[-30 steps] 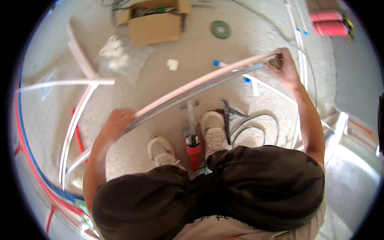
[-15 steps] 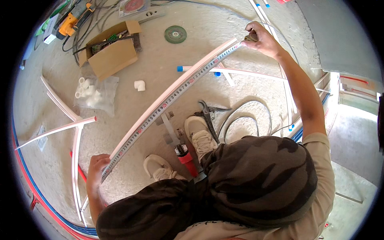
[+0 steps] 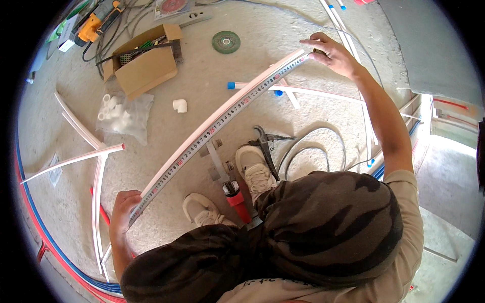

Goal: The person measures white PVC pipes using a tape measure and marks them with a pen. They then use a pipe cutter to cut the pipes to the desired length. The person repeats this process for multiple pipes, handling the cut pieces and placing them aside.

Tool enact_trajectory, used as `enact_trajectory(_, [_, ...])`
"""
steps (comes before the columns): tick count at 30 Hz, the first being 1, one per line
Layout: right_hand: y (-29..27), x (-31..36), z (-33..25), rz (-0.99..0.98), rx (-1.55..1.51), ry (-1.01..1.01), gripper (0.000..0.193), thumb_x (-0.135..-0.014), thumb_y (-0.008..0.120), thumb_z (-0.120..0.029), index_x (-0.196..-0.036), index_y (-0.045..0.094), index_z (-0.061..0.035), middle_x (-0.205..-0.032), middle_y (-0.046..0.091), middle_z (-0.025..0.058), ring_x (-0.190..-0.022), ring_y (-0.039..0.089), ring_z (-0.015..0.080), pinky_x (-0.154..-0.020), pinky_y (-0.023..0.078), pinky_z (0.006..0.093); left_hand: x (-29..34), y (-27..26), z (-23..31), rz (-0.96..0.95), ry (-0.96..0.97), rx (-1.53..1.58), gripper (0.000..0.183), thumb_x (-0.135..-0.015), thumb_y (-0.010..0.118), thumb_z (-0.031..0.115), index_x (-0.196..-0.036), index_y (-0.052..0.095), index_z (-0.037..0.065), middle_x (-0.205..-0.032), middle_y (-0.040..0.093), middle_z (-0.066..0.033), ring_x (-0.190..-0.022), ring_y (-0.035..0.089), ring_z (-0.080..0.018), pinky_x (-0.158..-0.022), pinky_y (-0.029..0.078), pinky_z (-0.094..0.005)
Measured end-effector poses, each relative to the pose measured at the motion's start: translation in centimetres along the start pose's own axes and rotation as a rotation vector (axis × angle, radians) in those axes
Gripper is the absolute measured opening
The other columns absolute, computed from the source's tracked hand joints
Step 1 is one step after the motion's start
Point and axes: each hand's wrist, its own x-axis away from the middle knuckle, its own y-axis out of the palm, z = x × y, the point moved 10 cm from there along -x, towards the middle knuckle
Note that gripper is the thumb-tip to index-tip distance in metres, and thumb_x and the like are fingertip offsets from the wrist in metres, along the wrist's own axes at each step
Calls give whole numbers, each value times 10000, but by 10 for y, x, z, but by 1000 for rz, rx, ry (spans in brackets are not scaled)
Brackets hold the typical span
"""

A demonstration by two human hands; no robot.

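Straightened since the frame half a second earlier are the fingers of the right hand, then curled, now stretched toward the far end of the pale pipe; the whole view has also shifted slightly rightward. From near to far: a red-handled tool lies between the shoes. Nearer the left edge of the floor, along which blue tubing runs, the left hand grips the pipe's near end together with the tape measure. Pipe and blade, side by side, slant above the floor toward its far right corner. There the right hand grasps the dark, mostly hidden case of the tape measure. Toward the far left corner stand a bag of white fittings and an open carton. The step in hand is judged to be measuring the pipe's length; the next move calls for keeping the blade aligned and reading it at the far end. Relative to the floor, pipe and left hand appear practically unchanged.
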Motion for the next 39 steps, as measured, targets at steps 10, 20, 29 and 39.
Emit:
enact_trajectory(10, [36,9,30,3,-20,-175,460,-947,662,52,-1358,690,-152,-1310,611,141,-1207,608,309,-1026,507,387,-5,19,28,-39,265,-328,279,-939,645,229,-824,688,-21,-733,628,-100,-685,585,-166,-677,471,-343])
enact_trajectory(20, [41,26,54,1,-52,-199,318,-1021,645,-48,-1338,661,-76,-1263,633,139,-1161,633,290,-980,533,378,-10,46,35,-144,110,-250,345,-930,651,251,-1004,756,-69,-851,701,-109,-808,627,-183,-780,500,-341])
enact_trajectory(29, [56,27,67,-80,-71,-121,307,-1050,623,-88,-1354,656,-101,-1273,616,118,-1150,625,258,-955,543,355,-15,52,30,-188,81,-233,343,-929,628,231,-1005,755,-78,-812,693,-99,-767,621,-161,-702,509,-329])
enact_trajectory(39, [58,27,72,-47,-32,-120,302,-1042,635,-95,-1343,656,-73,-1288,629,135,-1179,629,279,-997,521,357,-18,54,34,-169,86,-216,316,-922,640,229,-927,754,-66,-764,674,-79,-739,603,-153,-696,486,-325])
